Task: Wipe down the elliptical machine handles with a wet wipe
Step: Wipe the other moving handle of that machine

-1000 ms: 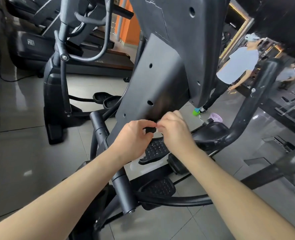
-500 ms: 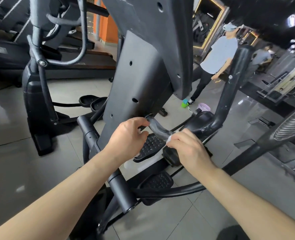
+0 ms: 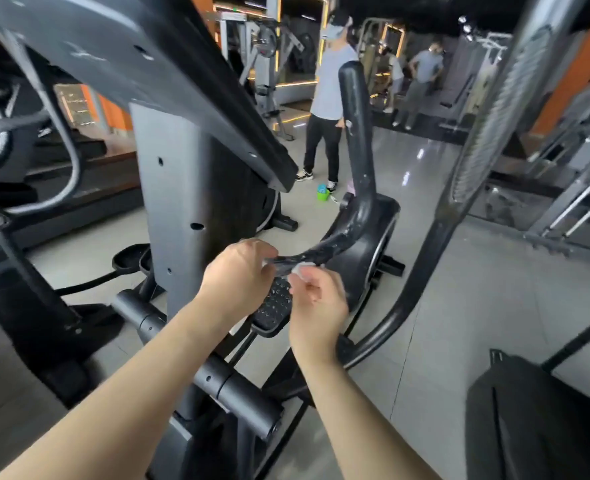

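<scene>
My left hand (image 3: 238, 275) and my right hand (image 3: 316, 299) are close together in front of the elliptical's grey mast (image 3: 175, 188). A dark glossy strip (image 3: 284, 261), seemingly a wipe wrapper, stretches between them, and my left fingers pinch its left end. At my right fingertips shows a small white piece of wet wipe (image 3: 300, 270), pinched there. A black curved handle (image 3: 354, 133) rises just behind the hands. A second handle with a ribbed grip (image 3: 487, 133) stands nearer on the right. Neither hand touches a handle.
A studded pedal (image 3: 274, 306) lies under my hands, and a black arm tube (image 3: 189, 362) crosses below my left forearm. A person (image 3: 328, 98) stands behind, by a green cup (image 3: 323, 194) on the tiled floor. Another elliptical (image 3: 26, 237) stands left; a black block (image 3: 529, 410) sits bottom right.
My hands went from touching on a small dark item to pulling apart, drawing out the dark strip. A white bit appeared at my right fingers. The view tilted up.
</scene>
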Motion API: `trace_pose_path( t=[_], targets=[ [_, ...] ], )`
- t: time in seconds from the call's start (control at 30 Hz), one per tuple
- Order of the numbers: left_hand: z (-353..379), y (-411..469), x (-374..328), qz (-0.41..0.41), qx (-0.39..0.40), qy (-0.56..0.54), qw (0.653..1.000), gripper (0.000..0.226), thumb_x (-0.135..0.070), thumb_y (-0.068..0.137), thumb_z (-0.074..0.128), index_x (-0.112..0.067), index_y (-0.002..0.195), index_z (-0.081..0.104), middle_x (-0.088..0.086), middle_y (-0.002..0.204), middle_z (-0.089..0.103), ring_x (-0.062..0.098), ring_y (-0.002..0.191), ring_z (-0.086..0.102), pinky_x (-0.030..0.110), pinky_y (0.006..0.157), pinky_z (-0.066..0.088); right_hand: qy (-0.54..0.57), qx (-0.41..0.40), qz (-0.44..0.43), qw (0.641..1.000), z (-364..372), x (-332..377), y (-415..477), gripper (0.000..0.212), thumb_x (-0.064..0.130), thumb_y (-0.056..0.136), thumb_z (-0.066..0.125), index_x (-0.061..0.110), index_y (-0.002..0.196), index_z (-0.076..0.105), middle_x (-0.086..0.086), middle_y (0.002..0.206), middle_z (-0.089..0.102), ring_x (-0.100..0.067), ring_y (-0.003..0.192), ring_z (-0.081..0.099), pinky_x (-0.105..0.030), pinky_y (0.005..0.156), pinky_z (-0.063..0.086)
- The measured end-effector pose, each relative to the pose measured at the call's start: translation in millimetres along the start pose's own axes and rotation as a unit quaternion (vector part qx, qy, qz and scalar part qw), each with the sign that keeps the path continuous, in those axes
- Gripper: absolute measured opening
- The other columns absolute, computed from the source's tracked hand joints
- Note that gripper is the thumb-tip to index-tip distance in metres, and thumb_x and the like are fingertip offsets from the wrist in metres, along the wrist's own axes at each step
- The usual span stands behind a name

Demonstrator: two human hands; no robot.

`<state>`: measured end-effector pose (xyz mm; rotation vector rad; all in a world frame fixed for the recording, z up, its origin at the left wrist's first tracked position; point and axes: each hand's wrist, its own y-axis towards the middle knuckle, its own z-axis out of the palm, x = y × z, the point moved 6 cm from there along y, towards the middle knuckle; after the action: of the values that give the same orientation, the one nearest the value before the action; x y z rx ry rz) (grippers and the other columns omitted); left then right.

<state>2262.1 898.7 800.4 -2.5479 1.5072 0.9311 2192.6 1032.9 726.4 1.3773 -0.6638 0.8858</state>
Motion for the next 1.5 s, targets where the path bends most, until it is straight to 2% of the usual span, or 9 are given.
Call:
trace_pose_path(
  t=[0.13,0.27,0.67,0.83,0.97,1.13,1.2,1.33,1.5],
  targets=[
    [1.0,5.0,-10.6,0.013,0.020,0.072,0.997,0.022,-0.021,0.096,0.056,-0.021,0.108,0.074,0.000,0.118,0.068,0.026,0.104,0.064,0.038,0.085,0.055,0.070,0.006,0.079,0.994,5.8,-10.7,-7.8,0.020,0.002,0.089,0.078,0.022,0.092,0.078,0.002,0.097,0.071,-0.023,0.092,0.072,-0.036,0.084,0.060],
    [3.9,9.5,-20.9,0.021,0.031,0.115,0.993,0.022,-0.019,0.094,0.056,-0.013,0.073,0.061,0.005,0.086,0.064,0.035,0.085,0.063,0.034,0.064,0.051,0.074,-0.005,0.096,0.993,-16.3,-20.7,26.5,0.019,0.000,0.090,0.075,0.018,0.085,0.078,-0.002,0.095,0.074,-0.018,0.088,0.074,-0.032,0.085,0.059],
    [8.0,8.8,-28.2,-0.022,0.004,0.083,0.996,0.027,-0.023,0.097,0.060,-0.026,0.118,0.077,-0.005,0.120,0.072,0.023,0.108,0.066,0.034,0.086,0.055,0.061,-0.100,0.142,0.983,-47.5,-27.9,115.5,0.004,0.003,0.090,0.075,0.007,0.089,0.074,0.012,0.081,0.073,0.006,0.076,0.066,-0.013,0.078,0.051],
    [11.8,6.1,-26.9,-0.022,-0.023,0.076,0.997,0.027,-0.024,0.098,0.059,-0.025,0.120,0.075,-0.010,0.124,0.068,0.019,0.114,0.062,0.036,0.090,0.055,0.069,0.003,0.150,0.986,-30.6,-30.7,63.1,0.016,0.007,0.090,0.078,0.022,0.091,0.075,0.006,0.090,0.079,-0.005,0.085,0.073,-0.021,0.081,0.058],
    [13.0,9.9,-24.4,-0.024,-0.024,0.074,0.997,0.025,-0.026,0.097,0.061,-0.026,0.117,0.076,-0.010,0.120,0.068,0.020,0.110,0.062,0.036,0.087,0.054,0.004,0.008,0.104,0.995,-36.4,-20.6,106.3,0.018,0.006,0.090,0.075,0.022,0.083,0.072,0.012,0.076,0.074,0.001,0.075,0.068,-0.019,0.074,0.053],
    [17.5,13.6,-18.6,-0.036,-0.022,0.068,0.997,0.022,-0.028,0.097,0.062,-0.028,0.115,0.075,-0.010,0.114,0.067,0.015,0.098,0.057,0.031,0.078,0.048,-0.077,-0.006,-0.030,0.997,-40.4,19.9,183.7,0.007,0.007,0.091,0.068,0.009,0.085,0.071,-0.001,0.092,0.072,-0.020,0.093,0.068,-0.045,0.093,0.054],
    [17.9,15.1,-17.8,-0.038,-0.024,0.065,0.997,0.021,-0.028,0.097,0.062,-0.028,0.114,0.074,-0.010,0.112,0.066,0.011,0.092,0.049,0.030,0.075,0.043,-0.101,-0.004,-0.111,0.989,-34.7,40.0,196.6,0.007,0.009,0.090,0.069,0.014,0.086,0.071,0.011,0.091,0.066,-0.006,0.090,0.064,-0.034,0.089,0.053],
    [17.8,15.6,-18.2,-0.020,-0.015,0.073,0.997,0.023,-0.028,0.098,0.060,-0.029,0.116,0.075,-0.007,0.110,0.065,0.016,0.092,0.054,0.031,0.073,0.045,-0.159,0.022,-0.180,0.970,-29.1,45.6,197.2,0.007,0.004,0.090,0.070,0.009,0.088,0.074,-0.001,0.093,0.064,0.009,0.091,0.057,-0.005,0.084,0.040],
    [17.5,12.3,-20.8,0.004,-0.004,0.071,0.997,0.023,-0.027,0.099,0.058,-0.026,0.114,0.075,-0.004,0.111,0.063,0.022,0.096,0.060,0.037,0.076,0.054,-0.234,0.068,-0.163,0.956,-31.0,31.1,174.7,0.011,-0.003,0.086,0.070,0.005,0.081,0.075,0.020,0.078,0.052,-0.004,0.078,0.055,-0.013,0.084,0.044]
  ],
)
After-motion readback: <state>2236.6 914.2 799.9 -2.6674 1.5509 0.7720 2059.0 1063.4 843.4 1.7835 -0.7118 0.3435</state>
